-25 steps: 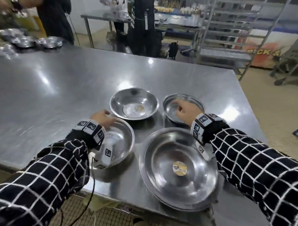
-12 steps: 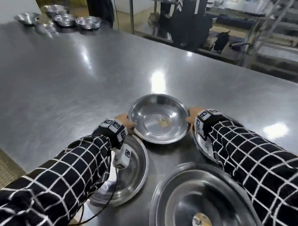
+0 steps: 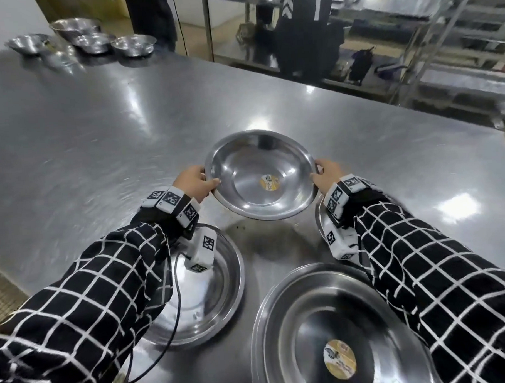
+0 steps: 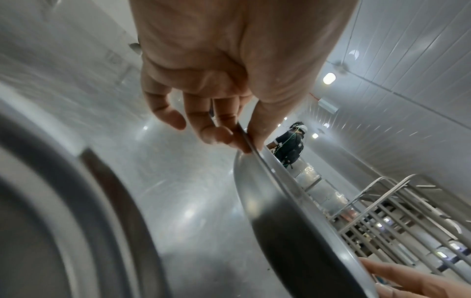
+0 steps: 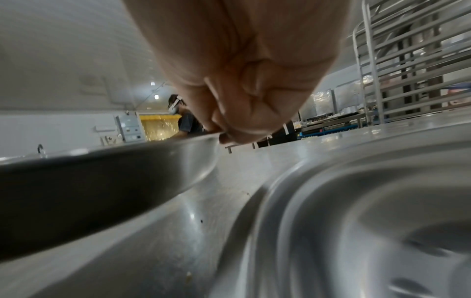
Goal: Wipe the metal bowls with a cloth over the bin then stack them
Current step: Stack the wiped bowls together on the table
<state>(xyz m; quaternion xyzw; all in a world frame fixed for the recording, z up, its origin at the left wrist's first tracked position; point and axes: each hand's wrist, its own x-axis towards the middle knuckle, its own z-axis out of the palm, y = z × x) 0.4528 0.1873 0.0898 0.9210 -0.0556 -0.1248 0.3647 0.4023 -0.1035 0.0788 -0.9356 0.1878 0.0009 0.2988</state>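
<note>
While your sleeves hide part of two bowls on the desk [image 3: 98, 134], your left hand [image 3: 193, 183] and right hand [image 3: 327, 173] pinch opposite rims of the lifted bowl [image 3: 260, 173], fingers [image 4: 216, 129] curled narrowly.

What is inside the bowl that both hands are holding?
Inside the held bowl there is only a round yellow-and-white sticker on its bottom. No cloth is inside. The left hand and right hand grip its rim.
</note>
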